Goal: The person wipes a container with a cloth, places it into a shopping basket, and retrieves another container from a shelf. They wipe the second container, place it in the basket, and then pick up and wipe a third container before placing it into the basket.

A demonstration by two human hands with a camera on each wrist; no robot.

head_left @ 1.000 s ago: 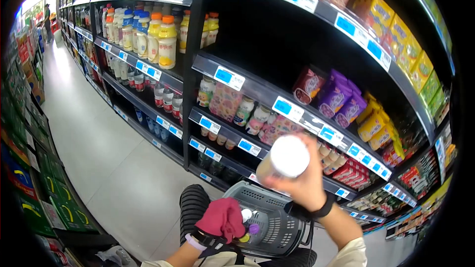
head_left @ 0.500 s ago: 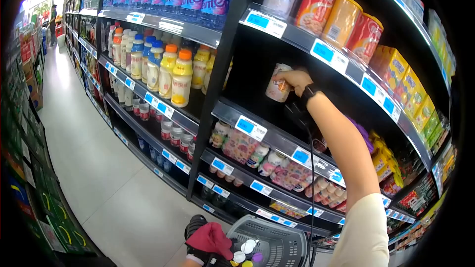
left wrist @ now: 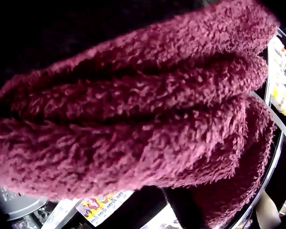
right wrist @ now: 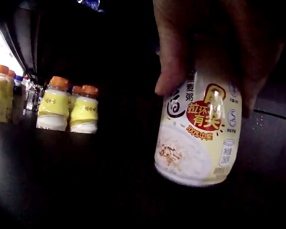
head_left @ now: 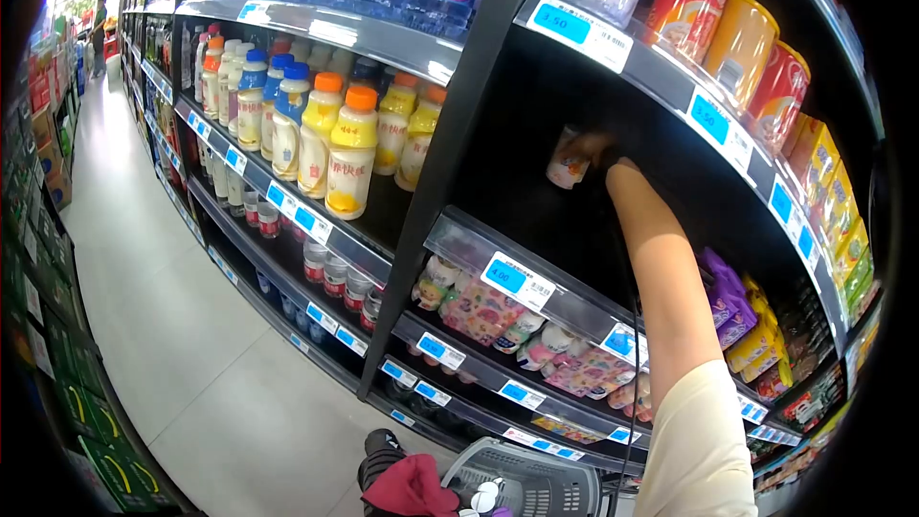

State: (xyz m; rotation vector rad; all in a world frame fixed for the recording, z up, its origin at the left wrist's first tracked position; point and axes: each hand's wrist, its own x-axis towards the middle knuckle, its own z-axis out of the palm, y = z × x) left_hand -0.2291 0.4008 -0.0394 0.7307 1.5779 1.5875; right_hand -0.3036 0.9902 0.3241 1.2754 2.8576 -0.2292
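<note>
The right hand grips a cylindrical can, glossy and pale yellow with a rounded bottom edge, its digits wrapping both sides from above so the base points down. Whether the can touches the shelf is too dark to tell. Below the hand runs the shelf lip; above it slants an upper shelf edge. Dark open space stretches left of the hand as far as a flat black upright, beyond which stand plastic bottles with orange caps. Crinkled purple bags sit low to its right. The bare forearm reaches up and inward from a pale sleeve. Well below, a fuzzy, deeply folded maroon cloth hides the left hand, whose grip I cannot tell, beside a slotted grey basket.
</note>
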